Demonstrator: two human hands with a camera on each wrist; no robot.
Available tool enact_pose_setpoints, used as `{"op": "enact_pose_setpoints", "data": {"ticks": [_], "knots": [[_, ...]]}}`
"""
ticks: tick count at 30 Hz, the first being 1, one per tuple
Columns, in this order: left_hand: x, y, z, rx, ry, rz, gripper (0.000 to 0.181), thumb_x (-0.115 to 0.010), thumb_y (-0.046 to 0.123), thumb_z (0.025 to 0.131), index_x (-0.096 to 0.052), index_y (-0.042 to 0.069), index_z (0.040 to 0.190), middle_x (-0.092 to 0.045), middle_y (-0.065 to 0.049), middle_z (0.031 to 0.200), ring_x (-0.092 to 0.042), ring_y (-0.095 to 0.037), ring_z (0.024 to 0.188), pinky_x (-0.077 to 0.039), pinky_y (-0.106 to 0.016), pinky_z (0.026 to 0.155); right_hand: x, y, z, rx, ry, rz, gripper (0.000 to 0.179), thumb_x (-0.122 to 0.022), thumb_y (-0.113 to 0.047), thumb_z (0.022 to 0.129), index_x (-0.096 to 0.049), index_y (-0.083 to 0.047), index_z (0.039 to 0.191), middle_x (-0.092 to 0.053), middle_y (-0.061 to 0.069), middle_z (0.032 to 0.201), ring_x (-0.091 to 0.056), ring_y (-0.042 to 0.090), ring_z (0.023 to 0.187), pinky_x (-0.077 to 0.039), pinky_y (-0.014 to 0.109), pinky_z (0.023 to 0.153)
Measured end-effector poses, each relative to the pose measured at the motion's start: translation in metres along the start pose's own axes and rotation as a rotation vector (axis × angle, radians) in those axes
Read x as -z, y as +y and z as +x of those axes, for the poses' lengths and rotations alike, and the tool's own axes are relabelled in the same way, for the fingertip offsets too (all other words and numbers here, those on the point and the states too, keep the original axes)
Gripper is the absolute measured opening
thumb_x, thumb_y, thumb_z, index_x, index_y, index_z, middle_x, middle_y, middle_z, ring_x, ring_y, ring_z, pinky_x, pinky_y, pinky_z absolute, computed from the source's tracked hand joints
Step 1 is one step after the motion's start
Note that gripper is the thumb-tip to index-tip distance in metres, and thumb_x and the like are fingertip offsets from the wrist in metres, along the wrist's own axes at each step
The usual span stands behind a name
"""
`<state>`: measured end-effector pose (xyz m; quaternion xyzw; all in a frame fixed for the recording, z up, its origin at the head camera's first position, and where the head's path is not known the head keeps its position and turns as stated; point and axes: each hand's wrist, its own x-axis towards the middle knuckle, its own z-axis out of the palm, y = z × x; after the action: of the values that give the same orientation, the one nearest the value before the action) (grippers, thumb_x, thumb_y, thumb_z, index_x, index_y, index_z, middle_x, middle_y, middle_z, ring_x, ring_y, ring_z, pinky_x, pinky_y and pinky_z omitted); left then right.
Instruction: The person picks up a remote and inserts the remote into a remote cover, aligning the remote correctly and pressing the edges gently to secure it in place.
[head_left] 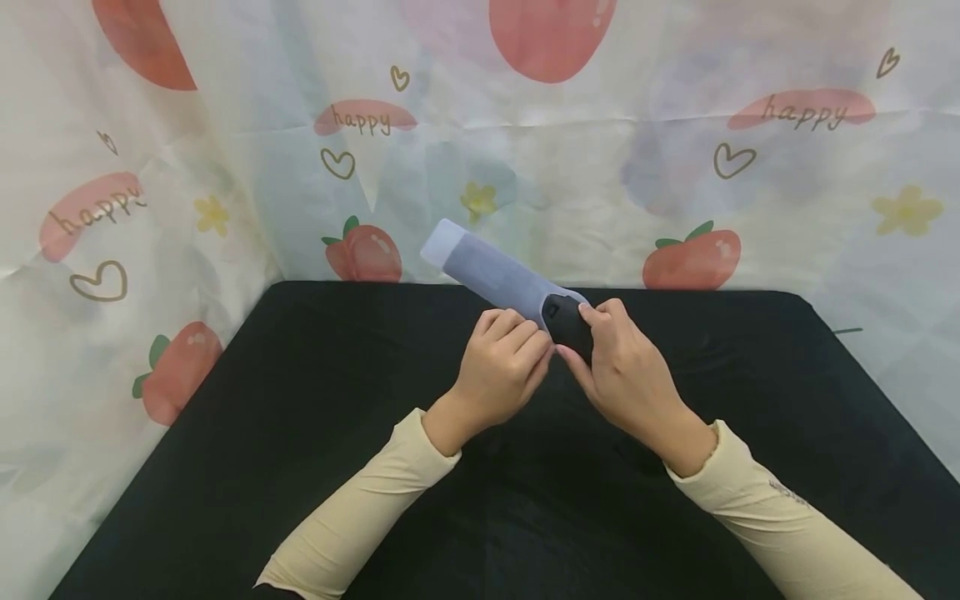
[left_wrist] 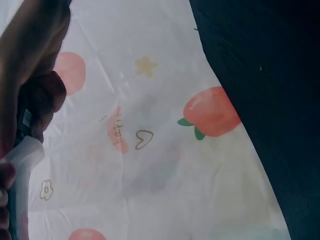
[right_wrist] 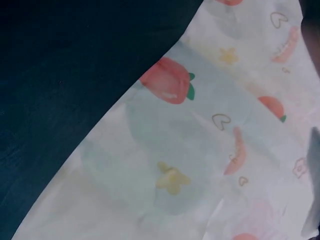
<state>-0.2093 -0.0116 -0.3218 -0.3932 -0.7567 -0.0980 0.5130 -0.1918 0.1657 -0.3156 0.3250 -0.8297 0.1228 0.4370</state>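
Observation:
In the head view a grey-blue sock [head_left: 491, 267] with a pale cuff and a black heel patch [head_left: 567, 325] is held up above the black table [head_left: 300, 433]. My left hand [head_left: 510, 350] grips the sock's lower end with curled fingers. My right hand [head_left: 600, 342] pinches the black patch between thumb and fingers. The cuff end points up and left toward the backdrop. In the left wrist view, fingers [left_wrist: 30, 95] and a pale edge of the sock [left_wrist: 22, 165] show at the left border. The right wrist view shows only a sliver of grey sock [right_wrist: 315, 165] at the right edge.
A curtain [head_left: 675, 150] printed with strawberries, hearts and "happy" hangs behind and beside the table. The black cloth covers the table out to its left edge [head_left: 172, 417] and right edge [head_left: 862, 367]. Both forearms wear beige sleeves [head_left: 360, 517].

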Motion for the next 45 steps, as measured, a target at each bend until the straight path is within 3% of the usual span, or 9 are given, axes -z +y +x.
{"op": "enact_pose_setpoints", "data": {"ticks": [4,8,13,16,20,24,32,39,45], "knots": [[0.002,-0.003,0.000,0.033,-0.034,0.077,0.013,-0.062,0.018,0.088,-0.065,0.012,0.077,-0.061,0.002,0.071,-0.053,-0.015,0.075,-0.043,-0.031,0.080,-0.003,0.007,0.002,0.062,0.018,-0.050,0.051,-0.034,-0.040,0.099,-0.040,0.007,0.118,-0.047,0.023,0.084,-0.043,0.026,0.058,-0.044,0.034,0.047],[0.000,-0.005,-0.004,0.012,-0.057,0.163,0.017,-0.061,0.025,0.090,-0.065,0.014,0.077,-0.060,0.003,0.072,-0.054,-0.014,0.074,-0.044,-0.032,0.081,-0.005,0.014,0.002,0.141,0.062,-0.139,0.051,-0.039,-0.038,0.099,-0.043,0.009,0.119,-0.050,0.022,0.082,-0.048,0.030,0.060,-0.044,0.036,0.048],[-0.002,-0.013,-0.011,-0.001,0.023,0.187,0.021,-0.067,0.031,0.085,-0.060,0.012,0.078,-0.057,-0.001,0.077,-0.054,-0.018,0.075,-0.044,-0.033,0.079,-0.005,0.020,-0.001,0.209,0.108,-0.210,0.051,-0.042,-0.038,0.099,-0.049,0.010,0.114,-0.054,0.022,0.084,-0.052,0.034,0.065,-0.041,0.041,0.052],[-0.001,-0.021,-0.012,0.014,0.079,0.188,0.031,-0.074,0.035,0.078,-0.058,0.010,0.088,-0.057,-0.005,0.090,-0.054,-0.022,0.085,-0.044,-0.036,0.083,-0.004,0.024,-0.003,0.238,0.118,-0.236,0.051,-0.042,-0.039,0.099,-0.051,0.009,0.111,-0.055,0.022,0.086,-0.052,0.035,0.066,-0.040,0.042,0.054],[0.001,-0.030,-0.011,0.024,0.038,0.200,0.049,-0.076,0.039,0.076,-0.057,0.013,0.114,-0.057,-0.008,0.116,-0.053,-0.024,0.107,-0.040,-0.041,0.098,-0.004,0.028,-0.006,0.259,0.134,-0.248,0.051,-0.042,-0.040,0.098,-0.052,0.008,0.110,-0.057,0.021,0.088,-0.053,0.036,0.071,-0.041,0.044,0.059],[0.002,-0.034,-0.010,-0.013,0.010,0.244,0.042,-0.070,0.025,0.083,-0.059,0.018,0.123,-0.061,-0.004,0.121,-0.054,-0.021,0.114,-0.037,-0.043,0.102,-0.002,0.030,-0.008,0.254,0.148,-0.221,0.053,-0.042,-0.042,0.098,-0.054,0.008,0.112,-0.060,0.021,0.092,-0.055,0.036,0.076,-0.043,0.045,0.065],[-0.003,-0.030,-0.013,-0.071,0.131,0.272,0.018,-0.058,0.022,0.093,-0.069,0.013,0.105,-0.069,0.000,0.094,-0.062,-0.016,0.090,-0.046,-0.036,0.092,0.003,0.027,-0.006,0.181,0.090,0.006,0.048,-0.039,-0.035,0.100,-0.060,0.009,0.100,-0.061,0.018,0.084,-0.059,0.026,0.062,-0.053,0.037,0.057],[-0.005,-0.029,-0.021,-0.096,-0.018,0.207,0.044,-0.065,0.046,0.084,-0.059,0.017,0.117,-0.060,-0.002,0.096,-0.056,-0.018,0.088,-0.040,-0.036,0.086,0.008,0.026,-0.005,0.135,0.071,0.114,0.043,-0.032,-0.028,0.102,-0.057,0.006,0.092,-0.055,0.011,0.072,-0.045,0.013,0.054,-0.043,0.029,0.047],[-0.002,-0.029,-0.022,-0.088,-0.111,0.212,0.054,-0.074,0.040,0.077,-0.056,0.022,0.124,-0.058,-0.002,0.103,-0.054,-0.019,0.093,-0.040,-0.038,0.088,0.013,0.031,-0.008,0.186,-0.010,0.123,0.044,-0.030,-0.028,0.103,-0.057,0.005,0.100,-0.055,0.009,0.075,-0.041,0.010,0.051,-0.039,0.026,0.045]]}}
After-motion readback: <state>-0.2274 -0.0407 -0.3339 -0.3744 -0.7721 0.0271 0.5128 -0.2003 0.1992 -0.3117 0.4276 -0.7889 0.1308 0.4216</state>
